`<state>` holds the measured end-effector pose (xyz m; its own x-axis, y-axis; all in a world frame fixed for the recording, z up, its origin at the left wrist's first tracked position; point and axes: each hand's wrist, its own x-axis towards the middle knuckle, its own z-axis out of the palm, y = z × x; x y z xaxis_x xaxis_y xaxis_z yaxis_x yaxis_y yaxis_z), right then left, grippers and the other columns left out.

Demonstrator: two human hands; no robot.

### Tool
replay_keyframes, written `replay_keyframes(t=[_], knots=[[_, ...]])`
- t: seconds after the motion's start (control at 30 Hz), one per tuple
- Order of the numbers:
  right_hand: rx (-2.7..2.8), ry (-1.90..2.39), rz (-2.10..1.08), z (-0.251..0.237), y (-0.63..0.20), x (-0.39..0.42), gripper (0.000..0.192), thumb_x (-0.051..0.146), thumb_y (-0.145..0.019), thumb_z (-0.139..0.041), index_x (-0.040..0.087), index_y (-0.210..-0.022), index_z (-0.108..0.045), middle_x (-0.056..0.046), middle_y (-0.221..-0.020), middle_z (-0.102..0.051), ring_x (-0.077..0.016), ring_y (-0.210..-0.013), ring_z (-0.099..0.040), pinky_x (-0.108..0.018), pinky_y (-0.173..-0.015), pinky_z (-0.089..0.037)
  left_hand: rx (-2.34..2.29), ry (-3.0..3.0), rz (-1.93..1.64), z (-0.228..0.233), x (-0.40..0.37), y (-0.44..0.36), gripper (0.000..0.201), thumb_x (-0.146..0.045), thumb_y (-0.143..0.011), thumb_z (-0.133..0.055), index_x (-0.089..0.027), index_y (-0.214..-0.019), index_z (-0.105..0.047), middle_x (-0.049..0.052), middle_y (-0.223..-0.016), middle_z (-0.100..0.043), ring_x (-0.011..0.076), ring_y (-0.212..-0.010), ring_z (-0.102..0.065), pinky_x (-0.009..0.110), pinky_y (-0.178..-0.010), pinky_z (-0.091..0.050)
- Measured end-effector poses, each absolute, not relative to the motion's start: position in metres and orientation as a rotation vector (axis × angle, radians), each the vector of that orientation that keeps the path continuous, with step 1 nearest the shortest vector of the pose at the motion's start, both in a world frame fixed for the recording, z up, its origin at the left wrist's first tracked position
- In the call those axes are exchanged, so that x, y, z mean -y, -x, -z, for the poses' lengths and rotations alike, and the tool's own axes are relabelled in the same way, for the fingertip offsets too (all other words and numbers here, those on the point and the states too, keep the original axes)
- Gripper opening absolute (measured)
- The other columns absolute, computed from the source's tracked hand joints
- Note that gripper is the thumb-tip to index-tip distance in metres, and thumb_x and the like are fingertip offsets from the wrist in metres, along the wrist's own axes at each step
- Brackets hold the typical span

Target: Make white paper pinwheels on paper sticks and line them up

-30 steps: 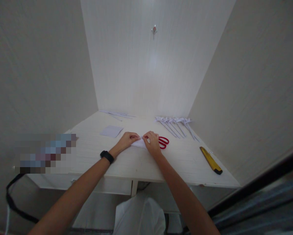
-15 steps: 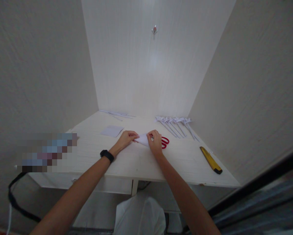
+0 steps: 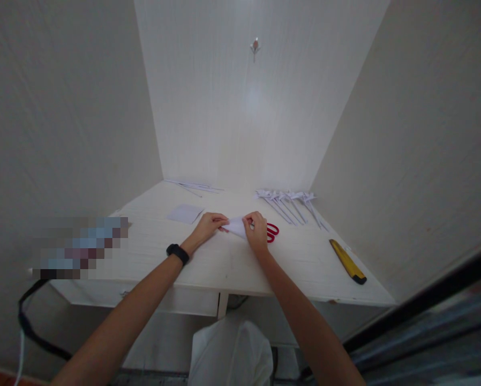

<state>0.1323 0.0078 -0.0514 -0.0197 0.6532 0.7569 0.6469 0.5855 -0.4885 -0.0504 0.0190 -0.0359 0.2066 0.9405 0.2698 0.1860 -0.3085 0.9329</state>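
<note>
Both my hands meet at the middle of the white table (image 3: 224,262) on a small folded white paper (image 3: 235,227). My left hand (image 3: 209,226), with a black watch on its wrist, pinches the paper's left end. My right hand (image 3: 256,231) grips its right end, fingers curled over it. The paper is lifted slightly off the table between them. Red-handled scissors (image 3: 271,231) lie just behind my right hand, partly hidden by it.
A flat white paper square (image 3: 185,213) lies to the left. Several folded paper pieces with thin stems (image 3: 291,202) lie at the back right, thin paper strips (image 3: 194,186) at the back left. A yellow utility knife (image 3: 347,261) rests near the right edge. Walls enclose three sides.
The paper has come up off the table and my right hand has closed over its right end; both hands have shifted slightly away from me.
</note>
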Motion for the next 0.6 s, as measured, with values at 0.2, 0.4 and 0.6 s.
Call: replay_keyframes(t=[0.2,0.4,0.6], knots=[[1.708,1.093,-0.073,0.053,-0.133,-0.011,0.014,0.019,-0.086,-0.049,0.020,-0.072,-0.053,-0.003,-0.077,-0.058,-0.0189,-0.076,-0.053,-0.033,-0.076,-0.038,-1.080,-1.676,-1.189,0.037,-0.019,0.052,0.016,-0.028,-0.068,-0.070,-0.012,-0.070,-0.072,0.005,-0.060,-0.071,0.0174,-0.054,-0.065,0.028,-0.057,-0.051],[1.693,1.095,-0.182,0.058,-0.133,-0.017,0.009,0.023,-0.083,-0.053,0.020,-0.075,-0.057,-0.004,-0.080,-0.061,-0.0195,-0.079,-0.056,-0.033,-0.078,-0.042,-1.106,-1.692,-1.263,0.034,-0.018,0.055,0.015,-0.028,-0.068,-0.069,-0.014,-0.068,-0.071,0.004,-0.061,-0.069,0.0189,-0.056,-0.066,0.027,-0.056,-0.050],[1.659,1.089,-0.332,0.063,-0.132,-0.021,0.013,0.031,-0.081,-0.055,0.019,-0.077,-0.059,-0.004,-0.079,-0.066,-0.0194,-0.076,-0.061,-0.032,-0.075,-0.046,-1.131,-1.692,-1.381,0.034,-0.020,0.057,0.014,-0.028,-0.069,-0.068,-0.014,-0.068,-0.071,0.003,-0.062,-0.069,0.0177,-0.057,-0.064,0.027,-0.059,-0.050]])
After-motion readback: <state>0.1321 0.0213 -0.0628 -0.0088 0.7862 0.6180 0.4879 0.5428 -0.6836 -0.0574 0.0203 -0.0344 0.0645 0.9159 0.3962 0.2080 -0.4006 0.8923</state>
